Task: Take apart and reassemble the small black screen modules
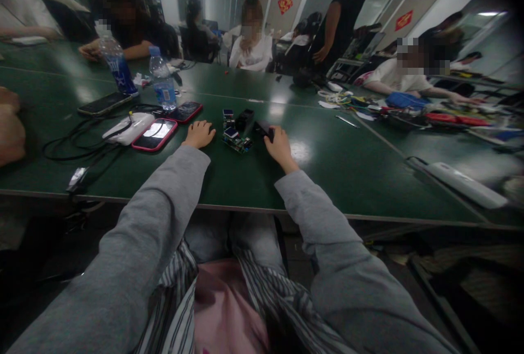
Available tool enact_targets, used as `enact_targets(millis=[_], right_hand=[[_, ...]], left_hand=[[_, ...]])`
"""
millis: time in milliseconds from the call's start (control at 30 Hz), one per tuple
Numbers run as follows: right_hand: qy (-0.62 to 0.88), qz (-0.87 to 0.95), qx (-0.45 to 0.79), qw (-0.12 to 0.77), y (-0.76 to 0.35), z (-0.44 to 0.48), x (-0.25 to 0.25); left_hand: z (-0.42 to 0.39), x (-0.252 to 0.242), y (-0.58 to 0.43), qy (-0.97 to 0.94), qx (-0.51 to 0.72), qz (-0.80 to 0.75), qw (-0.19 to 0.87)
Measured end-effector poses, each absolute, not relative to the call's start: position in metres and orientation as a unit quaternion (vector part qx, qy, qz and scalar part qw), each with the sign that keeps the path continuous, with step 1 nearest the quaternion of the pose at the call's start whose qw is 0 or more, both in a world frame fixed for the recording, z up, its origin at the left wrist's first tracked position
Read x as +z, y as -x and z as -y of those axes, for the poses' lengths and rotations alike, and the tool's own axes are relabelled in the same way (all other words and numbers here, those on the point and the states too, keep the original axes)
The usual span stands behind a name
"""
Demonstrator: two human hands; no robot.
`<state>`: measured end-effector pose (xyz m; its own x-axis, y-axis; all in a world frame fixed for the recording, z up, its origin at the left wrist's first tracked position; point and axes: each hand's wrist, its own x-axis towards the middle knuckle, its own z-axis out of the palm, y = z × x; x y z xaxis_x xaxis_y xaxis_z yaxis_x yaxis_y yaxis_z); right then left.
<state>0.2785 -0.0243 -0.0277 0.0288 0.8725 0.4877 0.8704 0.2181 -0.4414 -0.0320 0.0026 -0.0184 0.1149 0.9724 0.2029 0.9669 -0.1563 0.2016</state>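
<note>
Right hand (280, 145) is gripping a dark piece (263, 129), its fingers curling around the near end while the far end is poking out to their left. Left hand (198, 134) is lying palm-down on the green surface (335, 173), fingers loosely extended and bare. Between both sets of fingers, a circuit board (237, 144) is sitting, a black box (245, 119) standing just beyond it. Left of the left fingers, a red phone (154, 135) is lying; farther out, a blue-capped bottle (162, 82) is standing.
</note>
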Motion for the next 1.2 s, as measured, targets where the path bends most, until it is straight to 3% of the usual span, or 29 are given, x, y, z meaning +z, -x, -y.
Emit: enact_targets(millis=[1200], right_hand=[[0.633,0.690,0.012,0.351,-0.2779,0.0254,-0.0242]], left_hand=[[-0.0038,-0.0176,0.0327,-0.745,0.146,-0.651,0.023]])
